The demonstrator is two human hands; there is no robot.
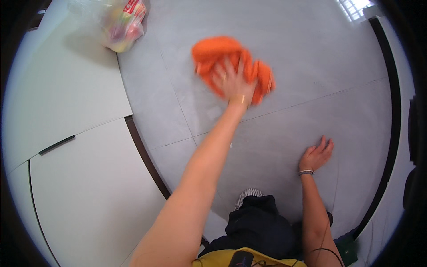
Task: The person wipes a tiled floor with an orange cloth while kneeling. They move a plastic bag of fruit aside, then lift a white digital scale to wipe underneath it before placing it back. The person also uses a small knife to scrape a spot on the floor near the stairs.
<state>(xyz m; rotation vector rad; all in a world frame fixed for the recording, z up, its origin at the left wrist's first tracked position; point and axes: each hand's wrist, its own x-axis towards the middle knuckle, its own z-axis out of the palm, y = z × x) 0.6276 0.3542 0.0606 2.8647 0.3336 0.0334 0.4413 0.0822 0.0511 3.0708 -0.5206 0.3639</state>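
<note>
My left hand (233, 81) presses down on a crumpled orange cloth (217, 46), fingers spread into its folds. The cloth lies on the grey tiled floor (273, 126), and both hand and cloth are blurred. A gold-coloured band circles that wrist, and there is a ring on one finger. Lower and to the right, my right hand (317, 155) is at the floor with nothing in it. Its fingers are slightly bent and a little apart. Thin bands sit around this wrist.
White cabinet fronts (100, 187) with a dark handle (56, 145) run along the left. A clear plastic bag (125, 30) of colourful items is at the upper left. On the right, a black baseboard (395, 100) edges the floor. My dark-clothed leg (260, 227) is below.
</note>
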